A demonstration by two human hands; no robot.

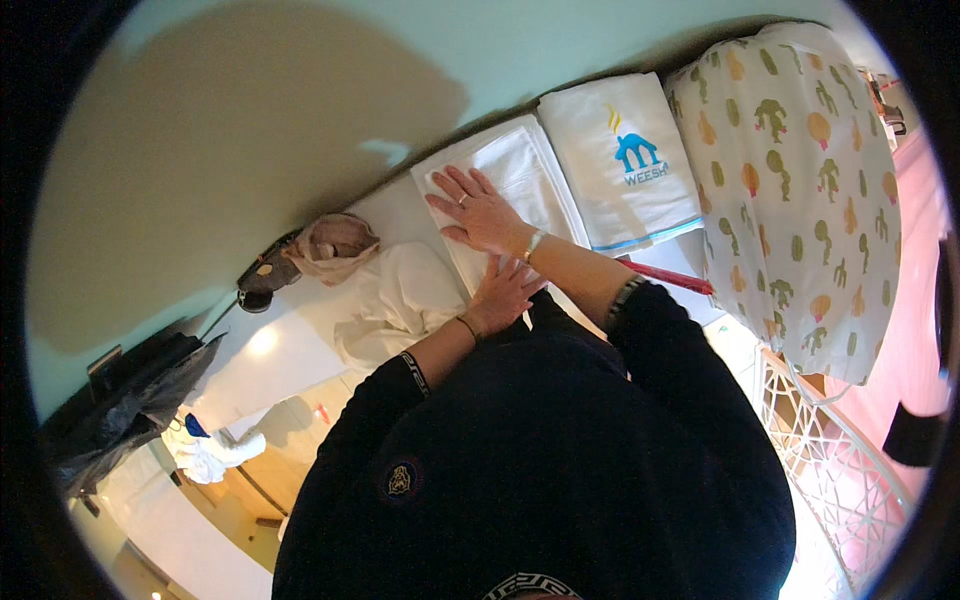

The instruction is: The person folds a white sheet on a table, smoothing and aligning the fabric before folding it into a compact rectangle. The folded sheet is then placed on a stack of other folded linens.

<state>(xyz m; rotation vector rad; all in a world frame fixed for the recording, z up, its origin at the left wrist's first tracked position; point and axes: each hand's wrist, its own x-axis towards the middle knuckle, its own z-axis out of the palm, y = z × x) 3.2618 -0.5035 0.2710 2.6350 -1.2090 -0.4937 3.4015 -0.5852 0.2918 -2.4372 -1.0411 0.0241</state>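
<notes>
My right hand [481,213] lies flat, fingers spread, on a folded white towel [536,172], with a ring and a pale wristband on it. Closer to my body, my left hand [502,296] rests on the near part of the same towel, its fingers apart. Neither hand grips anything. To the right lies another folded white towel [600,142] with a blue house logo, writing and a blue edge stripe. A crumpled white cloth [397,289] sits just left of my hands.
A cactus-print fabric cover [806,202] stands at the right, near a red strip [667,277]. Farther left on the white table [262,367] are a pinkish cloth bag [337,244], a dark object [266,277] and black plastic [142,397]. A white lattice piece [832,442] stands lower right.
</notes>
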